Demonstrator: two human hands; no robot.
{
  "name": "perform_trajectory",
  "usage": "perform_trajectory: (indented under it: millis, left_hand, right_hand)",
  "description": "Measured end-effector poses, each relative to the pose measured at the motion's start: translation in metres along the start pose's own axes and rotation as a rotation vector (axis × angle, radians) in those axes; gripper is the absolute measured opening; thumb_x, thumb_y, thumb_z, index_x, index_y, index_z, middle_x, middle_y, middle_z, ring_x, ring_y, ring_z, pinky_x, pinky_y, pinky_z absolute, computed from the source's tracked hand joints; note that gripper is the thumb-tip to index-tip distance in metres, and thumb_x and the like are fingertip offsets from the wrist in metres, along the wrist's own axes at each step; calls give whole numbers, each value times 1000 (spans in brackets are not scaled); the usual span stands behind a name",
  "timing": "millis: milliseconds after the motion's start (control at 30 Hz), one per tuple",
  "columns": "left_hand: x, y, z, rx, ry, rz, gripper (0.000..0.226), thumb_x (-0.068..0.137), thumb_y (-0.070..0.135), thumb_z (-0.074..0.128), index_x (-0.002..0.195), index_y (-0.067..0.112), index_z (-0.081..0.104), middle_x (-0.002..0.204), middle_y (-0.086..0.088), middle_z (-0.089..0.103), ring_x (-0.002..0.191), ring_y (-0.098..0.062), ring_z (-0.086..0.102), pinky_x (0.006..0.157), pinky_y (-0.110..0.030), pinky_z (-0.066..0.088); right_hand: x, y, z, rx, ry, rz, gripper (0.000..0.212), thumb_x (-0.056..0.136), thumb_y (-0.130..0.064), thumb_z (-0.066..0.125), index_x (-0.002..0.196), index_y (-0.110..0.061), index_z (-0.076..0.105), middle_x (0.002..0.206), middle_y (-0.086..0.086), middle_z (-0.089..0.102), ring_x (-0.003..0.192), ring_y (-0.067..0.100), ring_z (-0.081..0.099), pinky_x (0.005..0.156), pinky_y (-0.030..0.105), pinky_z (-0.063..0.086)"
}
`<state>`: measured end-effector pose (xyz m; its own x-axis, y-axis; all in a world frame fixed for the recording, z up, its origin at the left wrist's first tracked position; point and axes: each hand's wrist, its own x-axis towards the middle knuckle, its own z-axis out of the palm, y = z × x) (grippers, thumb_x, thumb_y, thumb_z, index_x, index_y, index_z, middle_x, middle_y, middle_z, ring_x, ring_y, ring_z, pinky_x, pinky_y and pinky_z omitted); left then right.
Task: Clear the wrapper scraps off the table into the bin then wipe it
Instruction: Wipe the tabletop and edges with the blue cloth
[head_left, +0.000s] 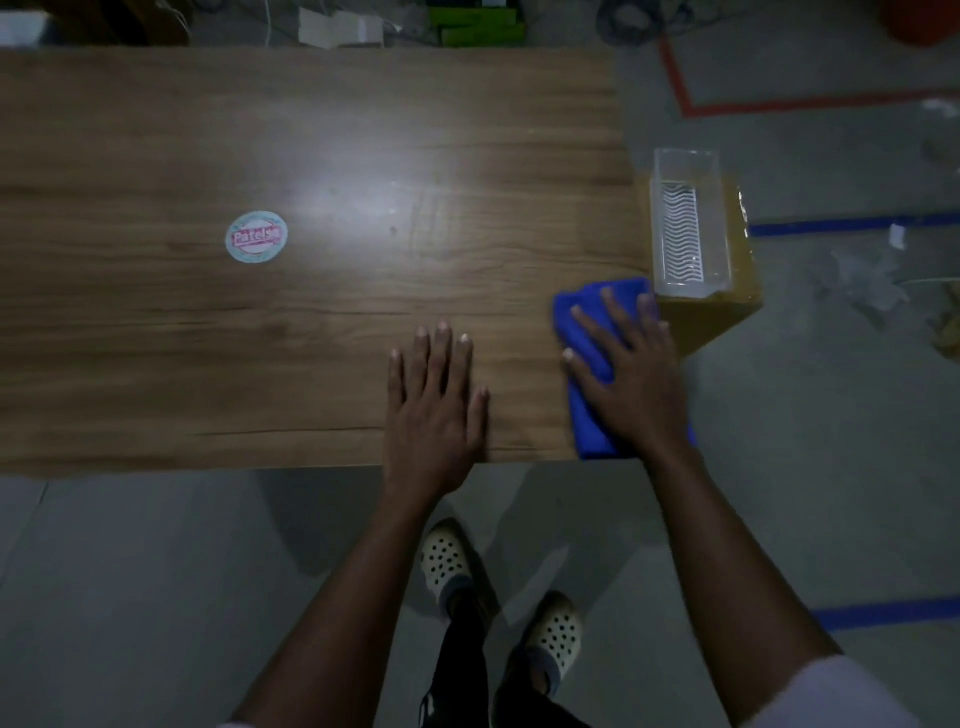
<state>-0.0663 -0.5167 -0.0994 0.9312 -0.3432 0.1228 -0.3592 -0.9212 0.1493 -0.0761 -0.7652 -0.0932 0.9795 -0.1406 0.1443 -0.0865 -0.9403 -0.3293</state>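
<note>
A wooden table fills the upper left of the view. My right hand presses flat on a folded blue cloth at the table's near right corner, fingers spread. My left hand rests palm down on the bare wood near the front edge, fingers straight. A clear plastic bin with a ribbed bottom stands on a yellow box just past the table's right edge, touching distance from the cloth. No scraps show on the tabletop.
A round sticker with red lettering is on the table's left half. Crumpled scraps lie on the grey floor to the right, among red and blue tape lines. Boxes and cables sit beyond the far edge. My feet stand below.
</note>
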Motion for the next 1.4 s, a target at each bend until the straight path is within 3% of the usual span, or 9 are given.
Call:
perform_trajectory:
  millis: [133, 267, 433, 600, 767, 933, 1033, 1267, 1400]
  left_hand:
    - [13, 4, -2, 15, -3, -79, 63, 99, 45, 35, 152, 12, 45, 161, -15, 38, 151, -33, 32, 123, -54, 19]
    - [24, 3, 4, 76, 55, -61, 51, 96, 40, 44, 136, 9, 57, 145, -17, 53, 131, -36, 51, 109, -55, 33]
    - [21, 1, 7, 9, 11, -24, 64, 104, 40, 28, 160, 11, 28, 169, -9, 20, 157, -29, 14, 124, -60, 7]
    - [38, 5, -3, 50, -45, -68, 63, 97, 43, 36, 147, 8, 48, 156, -15, 44, 144, -35, 39, 113, -67, 24]
    - [55, 5, -6, 74, 56, -65, 37, 95, 40, 44, 116, 11, 53, 124, -15, 53, 110, -33, 47, 101, -60, 35]
    - [57, -4, 5, 2, -46, -45, 63, 102, 40, 28, 158, 12, 31, 168, -9, 24, 156, -30, 19, 122, -60, 7]
    - [50, -3, 5, 1, -97, -5, 67, 104, 44, 21, 163, 13, 16, 172, -9, 7, 158, -31, 3, 123, -63, 2]
    - [40, -2, 4, -9, -52, 11, 65, 105, 47, 25, 163, 18, 23, 171, -9, 13, 158, -30, 8, 124, -61, 6]
    - [42, -9, 5, -37, 70, -34, 55, 100, 36, 40, 151, 15, 48, 161, -9, 40, 150, -32, 35, 120, -58, 22]
  right_hand:
    - [10, -52, 17, -72, 41, 351, 59, 100, -50, 36, 158, -37, 33, 170, -2, 17, 157, 36, 7, 126, 54, 10]
    - [-8, -84, 31, -86, -47, -39, 57, 102, -51, 35, 158, -38, 31, 170, -4, 16, 158, 32, 6, 127, 49, 8]
    - [-10, -22, 10, 3, -126, -368, 56, 100, -58, 47, 153, -41, 42, 167, -9, 27, 158, 26, 10, 126, 50, 16]
    - [14, -10, 1, -30, -32, 155, 59, 99, -58, 44, 155, -42, 38, 168, -9, 22, 158, 29, 8, 126, 53, 12]
    - [26, -52, 20, -98, 33, 362, 59, 102, -53, 36, 159, -40, 29, 171, -5, 13, 158, 32, 2, 126, 54, 5]
    - [-3, -80, 23, -82, -118, -114, 57, 107, -53, 25, 161, -37, 20, 171, -8, 8, 158, 28, -3, 127, 52, 6]
    - [-22, -42, 6, -99, -177, -263, 57, 107, -55, 29, 161, -38, 20, 171, -11, 9, 158, 25, -3, 126, 52, 11]
    - [6, -44, 8, -116, -22, 409, 58, 105, -54, 25, 161, -38, 21, 172, -6, 7, 158, 34, 0, 125, 57, 8]
    - [-2, -87, 26, -101, -126, -91, 56, 106, -51, 31, 160, -37, 27, 170, -8, 14, 158, 31, 3, 126, 54, 9]
